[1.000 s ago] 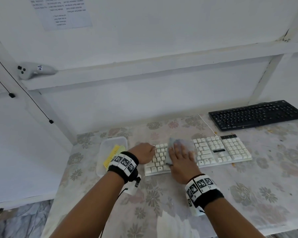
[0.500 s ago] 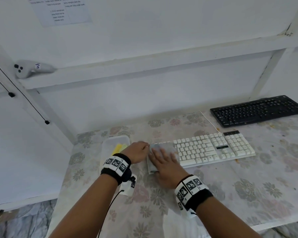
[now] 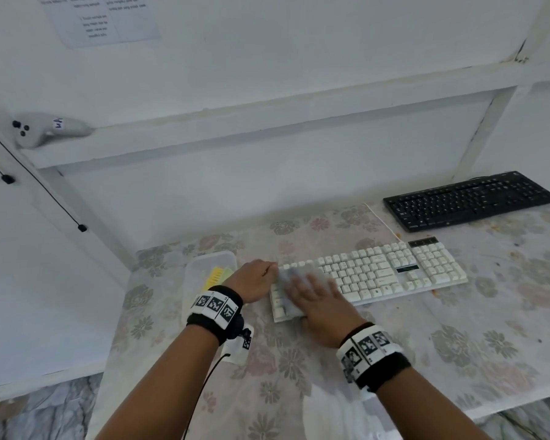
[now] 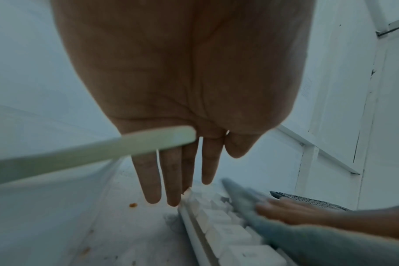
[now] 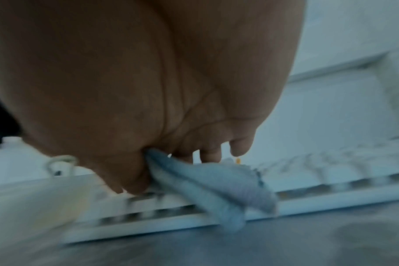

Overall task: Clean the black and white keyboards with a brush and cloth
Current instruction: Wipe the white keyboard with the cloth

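Head view: white keyboard [image 3: 378, 274] at centre of floral table [image 3: 458, 344], long axis running roughly 8 to 2 o'clock. Grey cloth [image 3: 302, 281] flat over its left-end keys, pinned under right hand [image 3: 323, 308], fingers spread and straight, palm down. Left hand [image 3: 254, 282] at 9 o'clock of the cloth, straight fingers together against the keyboard's left edge, bracing, gripping nothing. Black keyboard [image 3: 470, 200] well apart at 2 o'clock, untouched. Yellow brush [image 3: 215, 276] in clear tray [image 3: 191, 274] just beside left wrist at 9 o'clock.

Step in hand, judged: cloth wipe of white keyboard, left section only. Next: sweep cloth toward 3 o'clock across remaining keys and numpad, keep left-hand brace so board doesn't slide. Black keyboard not yet under either hand.
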